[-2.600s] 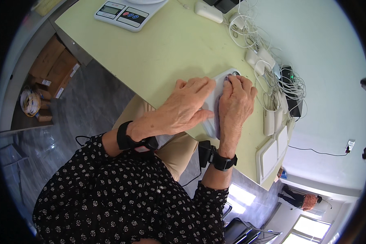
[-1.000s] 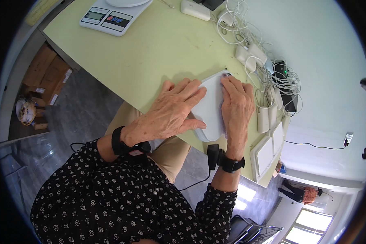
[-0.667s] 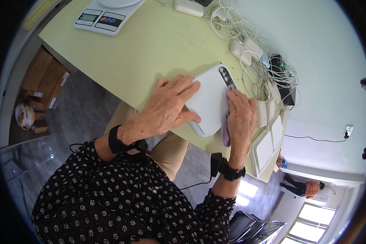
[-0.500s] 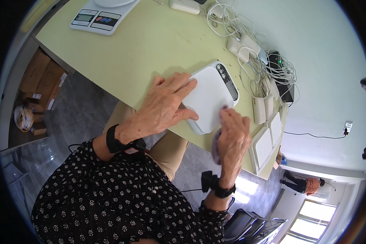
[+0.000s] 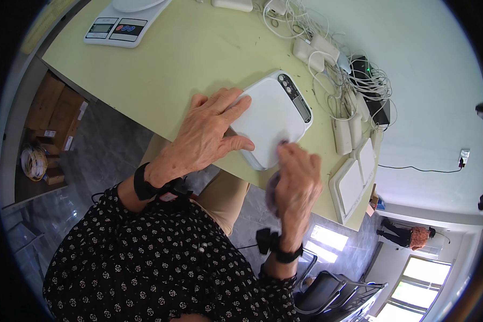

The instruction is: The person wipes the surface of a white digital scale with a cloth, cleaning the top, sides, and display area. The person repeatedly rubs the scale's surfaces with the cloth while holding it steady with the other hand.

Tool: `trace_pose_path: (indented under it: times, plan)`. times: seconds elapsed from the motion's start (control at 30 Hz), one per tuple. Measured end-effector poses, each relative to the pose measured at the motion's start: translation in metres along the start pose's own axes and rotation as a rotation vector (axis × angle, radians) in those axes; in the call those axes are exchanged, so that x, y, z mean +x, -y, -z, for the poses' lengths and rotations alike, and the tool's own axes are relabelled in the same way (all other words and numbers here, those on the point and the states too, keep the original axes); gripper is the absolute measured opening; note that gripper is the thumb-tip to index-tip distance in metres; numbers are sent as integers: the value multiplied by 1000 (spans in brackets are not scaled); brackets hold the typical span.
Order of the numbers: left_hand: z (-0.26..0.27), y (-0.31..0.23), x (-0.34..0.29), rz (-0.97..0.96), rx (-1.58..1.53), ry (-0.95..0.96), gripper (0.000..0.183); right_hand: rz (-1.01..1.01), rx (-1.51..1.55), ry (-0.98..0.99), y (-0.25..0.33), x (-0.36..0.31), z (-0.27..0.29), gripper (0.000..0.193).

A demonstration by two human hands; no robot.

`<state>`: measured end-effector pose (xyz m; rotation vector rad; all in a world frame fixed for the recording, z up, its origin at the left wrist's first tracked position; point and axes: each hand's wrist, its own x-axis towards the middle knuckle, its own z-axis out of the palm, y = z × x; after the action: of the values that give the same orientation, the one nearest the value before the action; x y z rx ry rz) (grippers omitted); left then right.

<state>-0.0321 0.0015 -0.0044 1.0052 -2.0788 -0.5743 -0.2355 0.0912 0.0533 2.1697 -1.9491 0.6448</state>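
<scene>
A flat white digital scale (image 5: pixel 264 119) with rounded corners lies near the edge of the table, its dark strip of buttons and display on the far right side. Fingers stretched and thumb spread, my left hand (image 5: pixel 206 129) rests on the scale's left edge. My right hand (image 5: pixel 298 177) is closed on a purplish-grey cloth (image 5: pixel 272 194) at the scale's near right side. Part of the cloth hangs beside the palm, and a bit of it pokes out at the fingertips on the white surface. The fingers hide the rest.
A white kitchen scale (image 5: pixel 124 27) stands at the table's far left. Tangled white cables, adapters (image 5: pixel 312 53) and black boxes (image 5: pixel 378 110) line the wall side. White flat panels (image 5: pixel 349 188) lie at right. Cardboard boxes (image 5: pixel 53 107) sit below left; another person (image 5: pixel 408 236) is in the background.
My right hand has slid a little left and up along the scale with the cloth. My left hand stays on the scale's edge; the whole view has shifted slightly.
</scene>
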Motion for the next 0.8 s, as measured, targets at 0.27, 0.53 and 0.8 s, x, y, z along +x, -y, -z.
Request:
trace_pose_path:
  times: [0.27, 0.53, 0.8]
  plan:
    - [-3, 4, 0, -27, 20, -14, 82, 9, 116, 19, -7, 11, 10, 25]
    - [0, 1, -2, 8, 7, 20, 77, -357, 1683, -452, -3, 70, -17, 21]
    - [1, 0, -1, 32, -19, 39, 77, -228, 999, -160, -32, 30, -27, 25]
